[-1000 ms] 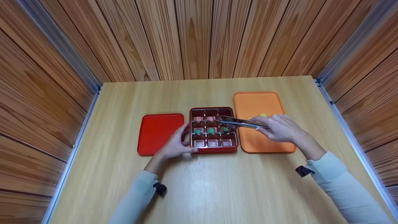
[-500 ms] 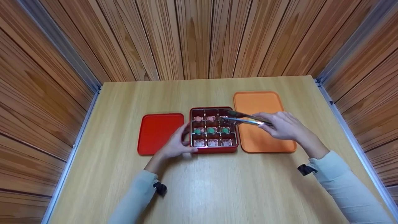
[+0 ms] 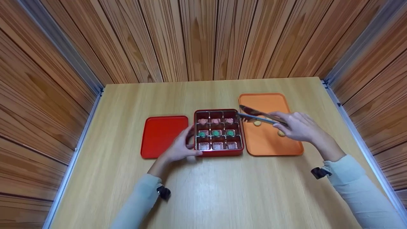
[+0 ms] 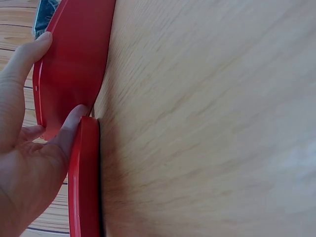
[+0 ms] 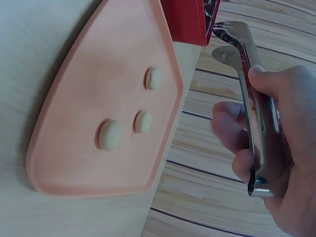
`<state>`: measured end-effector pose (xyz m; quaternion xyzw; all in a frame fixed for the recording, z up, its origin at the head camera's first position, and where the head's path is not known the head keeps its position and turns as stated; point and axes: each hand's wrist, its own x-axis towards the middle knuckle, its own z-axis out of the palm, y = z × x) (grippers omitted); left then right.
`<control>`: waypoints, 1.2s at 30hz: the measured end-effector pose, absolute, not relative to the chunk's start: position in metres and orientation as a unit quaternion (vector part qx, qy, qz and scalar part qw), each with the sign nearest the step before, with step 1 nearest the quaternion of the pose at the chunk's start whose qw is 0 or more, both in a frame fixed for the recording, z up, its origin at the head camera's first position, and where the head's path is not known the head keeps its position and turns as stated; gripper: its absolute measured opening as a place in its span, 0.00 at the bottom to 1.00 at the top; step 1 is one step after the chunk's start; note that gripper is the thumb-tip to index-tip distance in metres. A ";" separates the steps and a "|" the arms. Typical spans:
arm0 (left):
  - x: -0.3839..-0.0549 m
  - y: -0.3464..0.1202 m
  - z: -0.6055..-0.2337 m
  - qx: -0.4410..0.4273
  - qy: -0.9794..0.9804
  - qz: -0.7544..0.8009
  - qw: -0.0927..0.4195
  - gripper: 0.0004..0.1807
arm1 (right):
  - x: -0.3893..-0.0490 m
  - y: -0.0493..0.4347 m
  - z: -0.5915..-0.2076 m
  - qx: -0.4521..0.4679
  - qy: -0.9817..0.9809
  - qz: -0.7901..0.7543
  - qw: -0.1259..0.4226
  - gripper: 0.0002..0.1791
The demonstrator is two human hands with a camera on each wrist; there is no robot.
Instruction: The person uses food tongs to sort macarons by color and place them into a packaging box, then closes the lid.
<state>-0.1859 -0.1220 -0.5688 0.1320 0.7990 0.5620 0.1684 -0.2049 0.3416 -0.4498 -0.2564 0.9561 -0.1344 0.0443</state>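
My left hand (image 3: 181, 148) grips the left side of a red box (image 3: 219, 154), thumb at the front corner and fingers along its side. The box's clear divided liner has pink macarons (image 3: 215, 121) in the back row and green macarons (image 3: 216, 133) in the middle row. Ridged liner bottoms show in the front row. My right hand (image 3: 294, 125) holds metal tongs (image 5: 259, 113) with their tips spread apart and nothing between them. The tips hover at the box's right edge, over the orange tray (image 3: 273, 149). Three yellow macarons (image 5: 110, 135) lie on that tray.
A flat red lid or tray (image 3: 163, 133) lies left of the box, partly behind my left hand. The orange tray stands close along the box's right side. Wood-panelled walls (image 3: 203, 38) enclose the wooden table (image 3: 203, 190) at the back and sides.
My right hand has drawn the tongs right, out from over the box, and their arms have spread. A pink macaron now shows in the back right compartment. The left hand stays put.
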 end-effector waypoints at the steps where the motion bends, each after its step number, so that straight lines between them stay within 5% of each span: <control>1: -0.186 -0.122 -0.569 0.132 0.799 0.562 0.169 0.65 | -0.205 0.344 -0.450 -0.253 0.957 -0.133 0.045 0.24; 18: -0.186 -0.122 -0.571 0.128 0.798 0.564 0.166 0.65 | -0.209 0.377 -0.454 -0.219 0.968 -0.118 0.044 0.26; 36: -0.187 -0.121 -0.570 0.126 0.803 0.559 0.167 0.65 | -0.218 0.381 -0.475 -0.182 0.968 -0.124 0.119 0.28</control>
